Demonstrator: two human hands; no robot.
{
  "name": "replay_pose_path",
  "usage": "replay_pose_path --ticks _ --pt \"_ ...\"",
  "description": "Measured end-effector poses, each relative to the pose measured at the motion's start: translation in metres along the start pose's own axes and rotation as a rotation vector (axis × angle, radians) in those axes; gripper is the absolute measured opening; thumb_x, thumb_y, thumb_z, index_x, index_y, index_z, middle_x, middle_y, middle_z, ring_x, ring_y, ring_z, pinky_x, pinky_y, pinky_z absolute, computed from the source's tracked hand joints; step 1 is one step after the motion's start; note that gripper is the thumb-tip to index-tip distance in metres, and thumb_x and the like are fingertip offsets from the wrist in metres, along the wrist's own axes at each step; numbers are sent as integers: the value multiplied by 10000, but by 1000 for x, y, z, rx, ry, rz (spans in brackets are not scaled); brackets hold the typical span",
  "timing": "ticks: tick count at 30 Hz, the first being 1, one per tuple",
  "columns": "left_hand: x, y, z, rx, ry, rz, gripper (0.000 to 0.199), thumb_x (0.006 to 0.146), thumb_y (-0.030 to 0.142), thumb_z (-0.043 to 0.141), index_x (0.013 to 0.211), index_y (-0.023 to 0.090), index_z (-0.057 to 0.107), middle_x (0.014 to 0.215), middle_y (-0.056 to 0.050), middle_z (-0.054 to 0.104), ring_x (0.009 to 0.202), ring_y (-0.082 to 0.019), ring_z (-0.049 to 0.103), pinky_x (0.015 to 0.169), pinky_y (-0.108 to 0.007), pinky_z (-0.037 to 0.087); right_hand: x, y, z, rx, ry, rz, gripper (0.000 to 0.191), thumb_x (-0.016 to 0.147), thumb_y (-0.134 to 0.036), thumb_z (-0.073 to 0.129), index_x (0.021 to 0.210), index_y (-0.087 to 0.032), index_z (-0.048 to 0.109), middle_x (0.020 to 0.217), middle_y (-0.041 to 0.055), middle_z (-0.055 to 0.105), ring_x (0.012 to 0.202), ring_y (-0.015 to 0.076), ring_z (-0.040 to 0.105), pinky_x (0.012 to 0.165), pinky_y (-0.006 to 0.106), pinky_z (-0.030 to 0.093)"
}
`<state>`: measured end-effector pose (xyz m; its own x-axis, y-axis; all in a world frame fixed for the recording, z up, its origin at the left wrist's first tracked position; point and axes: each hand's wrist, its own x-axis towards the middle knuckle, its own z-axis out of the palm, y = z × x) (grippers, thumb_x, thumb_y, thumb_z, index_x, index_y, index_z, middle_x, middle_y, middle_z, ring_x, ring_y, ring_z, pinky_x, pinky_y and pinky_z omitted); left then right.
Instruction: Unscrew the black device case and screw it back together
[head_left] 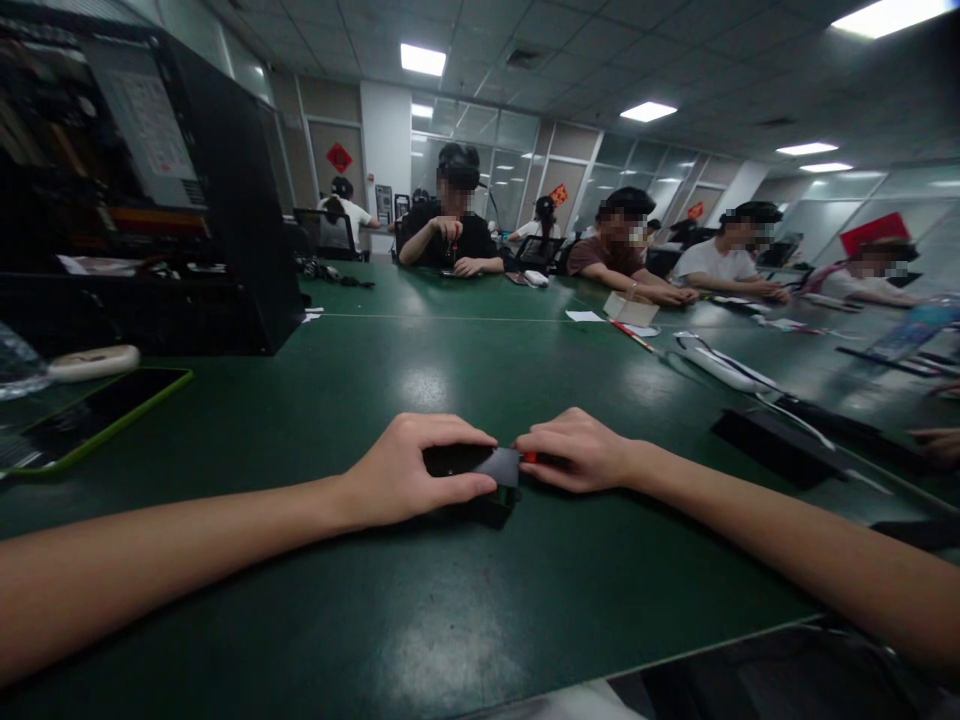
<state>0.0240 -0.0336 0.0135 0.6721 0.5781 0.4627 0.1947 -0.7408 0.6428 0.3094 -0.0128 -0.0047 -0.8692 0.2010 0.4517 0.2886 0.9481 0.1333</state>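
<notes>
On the green table [315, 610], my left hand [409, 470] is closed around a small dark box-shaped device [504, 466], thumb on the near side and fingers on the far side. The device has a greyish, shiny right end, and a darker part shows beneath it. My right hand [574, 452] is pinched at that right end, its fingers round a small tool with an orange-red part [529, 457]. The tool's tip is close to the device's end; whether they touch is too small to tell.
An open black computer case [240, 200] stands at the left, with a green-edged phone [97, 415] before it. At the right lie a white power strip [720, 362] and a black box [780, 445]. Several people sit across the table, one person [450, 235] directly opposite.
</notes>
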Motion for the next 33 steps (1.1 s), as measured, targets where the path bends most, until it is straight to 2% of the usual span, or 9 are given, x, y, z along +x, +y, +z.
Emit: replay_pose_path --ticks 5,8,12,14,17,19,22,24,33 --pt "0 0 -1 -28 23 98 335 827 327 817 1128 184 791 1066 -109 778 955 -232 709 861 -332 544 -3 4 -3 -41 -7 1 156 1022 -277 517 1124 -169 565 765 -4 669 577 70 550 561 214 351" --pt "1 0 -1 -42 51 74 316 830 357 808 1109 208 805 1067 -105 777 961 -242 700 882 -353 537 -4 5 -5 -73 -18 -9 155 1021 -274 514 1110 -163 576 746 -8 659 564 71 541 550 224 341" --pt "6 -8 -1 -201 226 -202 407 952 516 618 981 162 815 895 -87 757 833 -220 678 765 -315 513 -4 6 -4 -29 -48 62 177 1023 -281 511 1119 -155 589 807 14 678 603 78 576 565 212 385" --pt "10 -15 -1 -353 319 -391 573 951 633 542 870 124 795 679 -54 661 627 -172 591 599 -276 444 -2 5 -3 16 -59 142 202 1025 -283 506 1150 -148 592 865 38 695 667 95 620 605 210 433" --pt "16 -24 -2 -604 377 -552 621 919 685 542 870 99 741 588 -16 563 519 -131 486 506 -248 359 2 3 -2 69 -69 265 223 1020 -276 504 1181 -151 596 944 70 707 787 132 668 694 241 504" --pt "17 -26 -3 -701 363 -580 528 918 619 583 894 106 706 601 -7 558 523 -123 484 499 -234 356 5 1 -1 96 -70 332 229 1015 -274 510 1191 -155 596 992 87 702 852 152 676 754 273 537" --pt "17 -26 -5 -784 348 -576 236 862 361 663 935 136 657 671 -2 597 547 -117 506 497 -214 372 8 -4 0 146 -62 374 241 1011 -267 514 1210 -161 600 1083 109 680 940 165 670 833 306 561" --pt "17 -25 -6 -805 358 -572 160 813 240 652 938 143 631 711 -12 630 571 -117 534 506 -205 390 8 -6 0 162 -72 370 249 1012 -262 510 1218 -166 611 1138 117 664 992 172 665 870 318 564" --pt "20 -24 -5 -815 345 -685 196 816 244 762 946 126 674 667 -23 655 569 -115 575 538 -194 441 9 -11 -2 87 -26 304 250 1016 -281 511 1193 -178 654 1128 117 682 1006 182 665 866 326 572"
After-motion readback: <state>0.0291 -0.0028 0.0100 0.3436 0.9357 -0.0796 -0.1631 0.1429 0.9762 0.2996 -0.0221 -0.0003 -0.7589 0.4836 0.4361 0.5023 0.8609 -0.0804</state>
